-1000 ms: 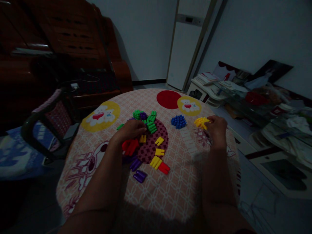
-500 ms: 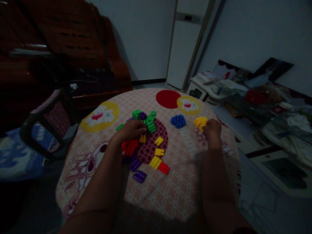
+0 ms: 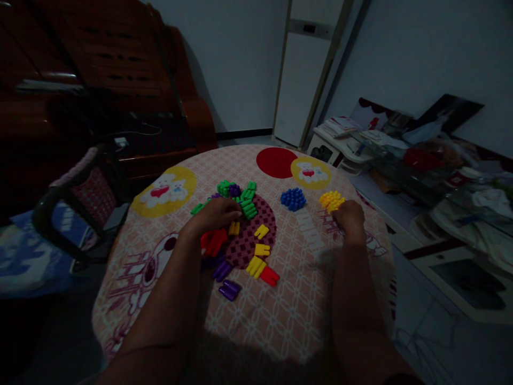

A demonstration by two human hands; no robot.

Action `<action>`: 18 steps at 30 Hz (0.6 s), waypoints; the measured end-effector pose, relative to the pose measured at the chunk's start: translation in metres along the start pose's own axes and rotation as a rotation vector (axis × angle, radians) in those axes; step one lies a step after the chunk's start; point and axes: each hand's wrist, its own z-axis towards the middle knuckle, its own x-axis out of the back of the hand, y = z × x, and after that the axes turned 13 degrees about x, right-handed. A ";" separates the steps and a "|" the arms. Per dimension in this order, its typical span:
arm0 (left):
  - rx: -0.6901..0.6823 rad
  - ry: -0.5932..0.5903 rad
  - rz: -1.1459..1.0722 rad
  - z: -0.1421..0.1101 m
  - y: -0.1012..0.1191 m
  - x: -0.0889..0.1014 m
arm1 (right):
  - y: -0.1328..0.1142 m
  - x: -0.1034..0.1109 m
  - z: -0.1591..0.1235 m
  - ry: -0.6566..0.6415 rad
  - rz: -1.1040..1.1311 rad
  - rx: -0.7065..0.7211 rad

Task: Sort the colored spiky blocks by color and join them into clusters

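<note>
My right hand [image 3: 349, 215] is closed at the near right edge of a cluster of yellow toy blocks [image 3: 331, 200] standing on the table; its fingertips are partly hidden. My left hand [image 3: 218, 215] hovers low over loose blocks, fingers bent and pressed together, and what lies under them is hidden. Around it are green blocks [image 3: 248, 208], red blocks [image 3: 214, 242], a small yellow block [image 3: 234, 229] and purple blocks [image 3: 230, 290]. Several yellow blocks [image 3: 262, 249] and one red block [image 3: 270, 276] lie to its right. A cluster of blue blocks [image 3: 293, 199] stands between the hands.
A patterned cloth covers the round table [image 3: 280, 310]. A chair [image 3: 80, 203] stands at the left, with a wooden sofa [image 3: 196, 117] behind. Along the right wall is a cluttered cabinet [image 3: 401, 155]. A tall white appliance [image 3: 300, 80] stands at the back.
My right hand has shifted slightly down and right at the yellow cluster, and more of the cluster shows. My left hand has barely moved.
</note>
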 end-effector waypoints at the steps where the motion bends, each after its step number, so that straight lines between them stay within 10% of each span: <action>1: -0.001 0.002 -0.003 -0.001 0.000 0.000 | -0.002 0.000 0.000 -0.009 -0.011 -0.021; 11: 0.043 0.089 -0.031 -0.007 -0.007 0.011 | -0.014 0.037 -0.003 -0.007 -0.032 -0.013; 18: 0.103 0.252 -0.129 -0.008 -0.018 0.015 | -0.107 0.053 -0.023 -0.134 0.362 0.577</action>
